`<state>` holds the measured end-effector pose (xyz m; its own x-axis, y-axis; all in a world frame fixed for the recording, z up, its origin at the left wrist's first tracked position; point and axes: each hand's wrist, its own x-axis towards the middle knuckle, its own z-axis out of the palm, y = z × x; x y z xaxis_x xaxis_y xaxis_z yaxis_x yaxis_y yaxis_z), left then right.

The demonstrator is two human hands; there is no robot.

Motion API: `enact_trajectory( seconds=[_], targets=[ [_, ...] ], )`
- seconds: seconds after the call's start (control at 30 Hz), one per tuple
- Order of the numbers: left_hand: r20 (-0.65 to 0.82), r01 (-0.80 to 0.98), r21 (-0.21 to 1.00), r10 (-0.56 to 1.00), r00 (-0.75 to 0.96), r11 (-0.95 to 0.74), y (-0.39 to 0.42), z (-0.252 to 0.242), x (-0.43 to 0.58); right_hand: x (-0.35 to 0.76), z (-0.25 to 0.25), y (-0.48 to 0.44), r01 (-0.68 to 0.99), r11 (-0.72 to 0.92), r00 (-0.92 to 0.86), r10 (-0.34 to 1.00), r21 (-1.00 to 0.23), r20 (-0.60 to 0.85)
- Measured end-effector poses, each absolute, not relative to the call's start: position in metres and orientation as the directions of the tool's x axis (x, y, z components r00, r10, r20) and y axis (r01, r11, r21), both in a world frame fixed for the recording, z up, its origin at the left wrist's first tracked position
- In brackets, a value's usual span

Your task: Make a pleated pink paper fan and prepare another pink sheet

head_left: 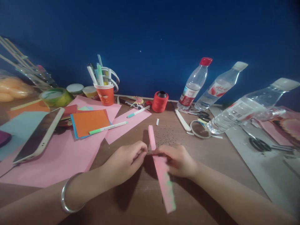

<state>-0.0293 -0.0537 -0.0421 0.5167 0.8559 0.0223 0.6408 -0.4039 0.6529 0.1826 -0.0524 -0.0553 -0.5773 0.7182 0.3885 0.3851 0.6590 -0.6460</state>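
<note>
A long pink paper strip (164,178) runs from near the middle of the wooden table (206,156) towards me, folded near its upper third. My left hand (127,161) pinches the strip at the fold from the left, fingers curled together. From the right, my right hand (179,159) presses fingers closed on the same spot. A silver bangle (67,195) circles my left wrist.
Pink paper sheets (61,156), orange and blue cards (90,122), a phone (39,134) and marker pens (107,127) lie left. An orange cup of pens (105,92), a red thread spool (160,101), three water bottles (194,84), a tape ring (200,129) and scissors (260,144) stand behind and right.
</note>
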Motion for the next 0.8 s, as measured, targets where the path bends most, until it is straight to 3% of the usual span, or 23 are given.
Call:
enact_trajectory(
  seconds=[0.07,0.23,0.33,0.53,0.8],
  targets=[
    [0.038,0.607,0.689,0.856,0.515,-0.396,-0.055,-0.042,-0.029,0.179,-0.057,-0.054,0.373,0.553,-0.481,0.802,-0.745,0.355],
    [0.165,0.52,0.725,0.847,0.505,-0.451,-0.059,-0.036,-0.031,0.168,-0.054,-0.061,0.183,0.147,-0.301,0.95,-0.972,0.087],
    [0.258,0.499,0.682,0.815,0.519,-0.534,-0.062,-0.028,-0.03,0.163,-0.047,-0.066,0.079,0.061,-0.288,0.957,-0.995,0.036],
    [0.435,0.523,0.441,0.683,0.587,-0.73,-0.066,-0.016,-0.027,0.16,-0.043,-0.076,-0.059,-0.03,-0.322,0.947,-0.998,-0.009],
    [0.523,0.493,0.386,0.625,0.58,-0.78,-0.069,-0.017,-0.028,0.158,-0.045,-0.079,-0.231,-0.102,-0.317,0.948,-0.968,-0.024]
  ],
)
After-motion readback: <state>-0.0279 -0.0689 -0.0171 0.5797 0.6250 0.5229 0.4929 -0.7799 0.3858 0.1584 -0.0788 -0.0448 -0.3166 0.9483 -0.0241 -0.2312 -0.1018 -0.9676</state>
